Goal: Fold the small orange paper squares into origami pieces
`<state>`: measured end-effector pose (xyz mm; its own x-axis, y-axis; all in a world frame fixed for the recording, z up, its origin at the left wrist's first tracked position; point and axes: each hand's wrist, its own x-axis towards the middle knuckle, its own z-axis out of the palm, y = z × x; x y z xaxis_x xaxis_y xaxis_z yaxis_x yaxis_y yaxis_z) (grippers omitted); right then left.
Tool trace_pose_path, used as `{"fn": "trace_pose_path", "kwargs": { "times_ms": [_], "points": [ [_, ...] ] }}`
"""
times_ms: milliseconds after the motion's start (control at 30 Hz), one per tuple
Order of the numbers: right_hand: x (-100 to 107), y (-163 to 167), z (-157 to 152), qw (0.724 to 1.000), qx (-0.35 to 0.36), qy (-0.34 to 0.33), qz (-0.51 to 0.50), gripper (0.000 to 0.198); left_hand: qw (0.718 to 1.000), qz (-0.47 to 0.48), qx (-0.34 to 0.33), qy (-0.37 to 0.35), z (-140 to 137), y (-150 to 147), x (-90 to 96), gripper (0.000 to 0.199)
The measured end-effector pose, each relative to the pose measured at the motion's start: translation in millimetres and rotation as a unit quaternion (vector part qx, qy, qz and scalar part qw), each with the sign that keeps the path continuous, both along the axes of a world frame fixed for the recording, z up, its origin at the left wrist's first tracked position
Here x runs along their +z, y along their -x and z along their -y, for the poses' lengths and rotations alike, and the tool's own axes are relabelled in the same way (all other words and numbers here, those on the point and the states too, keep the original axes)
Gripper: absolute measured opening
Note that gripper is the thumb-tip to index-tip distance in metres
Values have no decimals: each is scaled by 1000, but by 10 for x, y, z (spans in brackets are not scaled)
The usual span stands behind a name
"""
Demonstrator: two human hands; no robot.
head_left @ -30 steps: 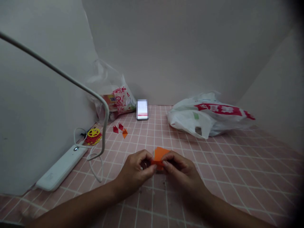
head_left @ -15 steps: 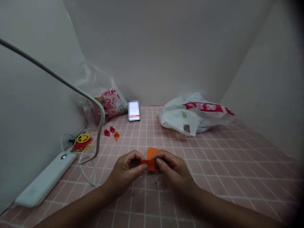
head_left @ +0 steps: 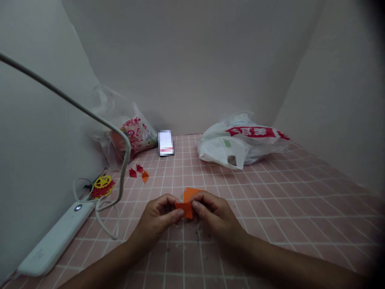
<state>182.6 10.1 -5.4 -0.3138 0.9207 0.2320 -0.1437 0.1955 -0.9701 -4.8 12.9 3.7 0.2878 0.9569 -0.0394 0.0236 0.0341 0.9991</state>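
Observation:
Between my two hands is a small piece of orange paper (head_left: pixel 187 209), partly folded and held just above the tiled surface. My left hand (head_left: pixel 161 218) pinches its left edge between thumb and fingers. On the other side, my right hand (head_left: pixel 218 212) grips the right edge, thumb in front. Behind the right fingers a flat orange sheet (head_left: pixel 191 193) shows; whether it joins the held piece I cannot tell. Farther off to the left lie two small red folded paper pieces (head_left: pixel 132 172) and an orange folded paper piece (head_left: pixel 144 176).
A white power bank-like device (head_left: pixel 55 241) with a cable (head_left: pixel 122 168) lies at left, beside yellow and red cut-outs (head_left: pixel 102 182). At the back stand a clear plastic bag (head_left: pixel 132 130), a lit phone (head_left: pixel 166 143) and a white plastic bag (head_left: pixel 222 150). Walls rise behind and at both sides.
The camera view has shifted slightly. Both hands keep hold of the orange paper, and its front part now shows more broadly between the thumbs.

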Motion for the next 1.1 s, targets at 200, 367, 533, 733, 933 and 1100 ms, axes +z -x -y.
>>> {"fn": "trace_pose_path", "kwargs": {
  "times_ms": [200,367,533,733,933,1100],
  "points": [
    [-7,3,-20,1000,3,3,2,18,1000,0,-12,-4,-4,1,16,17],
    [12,1,-13,1000,4,-2,12,11,1000,12,-5,-3,-9,2,12,18],
    [16,0,0,1000,-5,8,4,9,1000,19,-6,4,-4,-6,-4,21],
    [6,6,0,1000,0,0,-4,16,999,33,4,-28,-1,-5,-8,26],
    [6,2,-4,1000,6,4,3,15,998,25,8,-50,-6,7,-25,16],
    [-13,4,0,1000,3,2,2,13,997,21,3,-68,9,1,-8,14]
  ]
}}
